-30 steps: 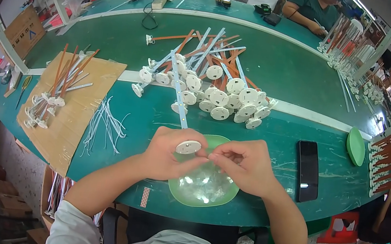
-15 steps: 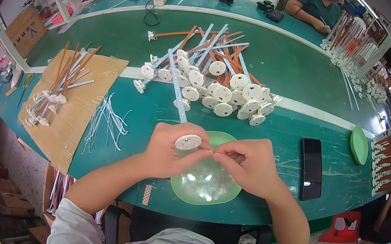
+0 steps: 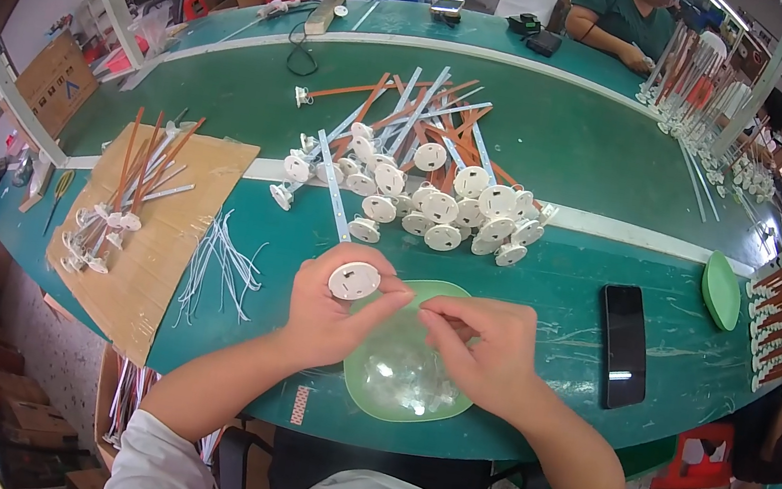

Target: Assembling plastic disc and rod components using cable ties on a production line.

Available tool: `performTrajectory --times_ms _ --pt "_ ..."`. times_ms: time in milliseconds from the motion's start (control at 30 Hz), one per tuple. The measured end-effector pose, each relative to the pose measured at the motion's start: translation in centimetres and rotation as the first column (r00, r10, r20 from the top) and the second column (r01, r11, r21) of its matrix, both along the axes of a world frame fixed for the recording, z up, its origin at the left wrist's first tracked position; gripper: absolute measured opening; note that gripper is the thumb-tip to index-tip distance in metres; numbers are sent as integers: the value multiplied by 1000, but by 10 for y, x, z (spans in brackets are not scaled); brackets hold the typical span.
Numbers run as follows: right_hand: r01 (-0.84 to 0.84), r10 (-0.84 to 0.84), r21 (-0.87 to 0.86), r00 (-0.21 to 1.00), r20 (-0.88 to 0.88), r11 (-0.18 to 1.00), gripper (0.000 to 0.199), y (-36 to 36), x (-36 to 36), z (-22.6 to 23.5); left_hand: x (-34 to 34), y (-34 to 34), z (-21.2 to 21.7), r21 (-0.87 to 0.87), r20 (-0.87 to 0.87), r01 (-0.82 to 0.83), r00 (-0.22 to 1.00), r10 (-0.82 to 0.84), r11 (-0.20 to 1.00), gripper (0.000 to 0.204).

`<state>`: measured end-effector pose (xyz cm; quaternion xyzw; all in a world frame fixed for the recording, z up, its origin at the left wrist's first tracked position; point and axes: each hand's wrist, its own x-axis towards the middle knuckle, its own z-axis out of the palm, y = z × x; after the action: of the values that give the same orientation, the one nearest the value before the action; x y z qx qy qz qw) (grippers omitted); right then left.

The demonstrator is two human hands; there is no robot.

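At frame centre the left hand (image 3: 325, 311) grips a white disc-ended stick (image 3: 353, 280), its long axis running to the upper left, while the right hand (image 3: 482, 344) pinches a small part just right of the disc, above the green bowl (image 3: 360, 387)

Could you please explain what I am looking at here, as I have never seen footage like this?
This is a wide fisheye camera worn on a person's head, looking down at their own bare hands, so straight edges bend. The left hand holds a white round disc on a stick; the right hand pinches something too small to tell. Both work over a green bowl on a green table. Behind lies a pile of disc-ended sticks, left a cardboard sheet with more, right a black phone. Other people sit across the table.
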<state>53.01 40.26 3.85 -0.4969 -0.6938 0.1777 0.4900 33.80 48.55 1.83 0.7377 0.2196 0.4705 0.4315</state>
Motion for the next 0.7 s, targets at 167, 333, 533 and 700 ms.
performTrajectory --times_ms 167,333,533,700 --pt "63 -63 98 998 -4 993 7 -1 -8 2 -2 -1 1 47 19 65 998 -66 997 30" --pt "76 -87 211 995 41 975 8 -2 -8 5 0 -5 7 91 -29 84 996 -81 992 27" --pt "-22 1 147 990 140 989 8 -1 0 9 -6 3 11 199 -225 151 969 -104 968 29" --pt "95 -146 398 984 100 913 9 -1 -2 11 -1 0 17 247 -136 235 969 -206 940 58"
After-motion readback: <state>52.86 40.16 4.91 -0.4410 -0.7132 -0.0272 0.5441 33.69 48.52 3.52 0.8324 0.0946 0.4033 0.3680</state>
